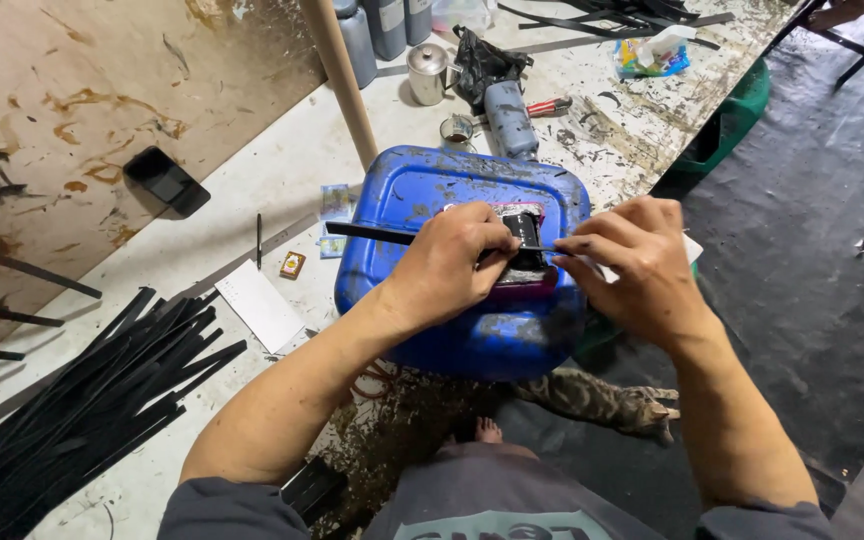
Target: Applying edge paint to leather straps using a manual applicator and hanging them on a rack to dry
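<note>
Pinching a thin black strip [372, 232] between both hands, the person holds it level across the top of a blue plastic jerrycan [422, 200] that lies on its side at the edge of the worktable [282, 150]. The left hand [447, 265] is closed over the strip near its middle, thumb and fingers pressing it down onto a small dark block [524, 232] that sits on the can. The right hand [637, 262] nips the strip's near end in a tight fingertip pinch; whether it also holds a small tool there I cannot tell. The free end of the strip pokes out to the left, beyond the can.

Just beyond the can stand a small metal cup [428, 72], a grey cartridge-like tube [508, 118] and red-handled pliers [550, 106]. A big bundle of similar black strips [82, 400] lies on the table to the left, with a white card [260, 305] and a dark phone [166, 180] near it. Below, a tabby cat [602, 400] sits on the floor close to the person's bare toes [488, 430].

To my eye the risk is slippage: the can is rounded and smeared, so a firm push could rock it and let the strip skid from the fingertips. The cat underfoot could also startle the person.
</note>
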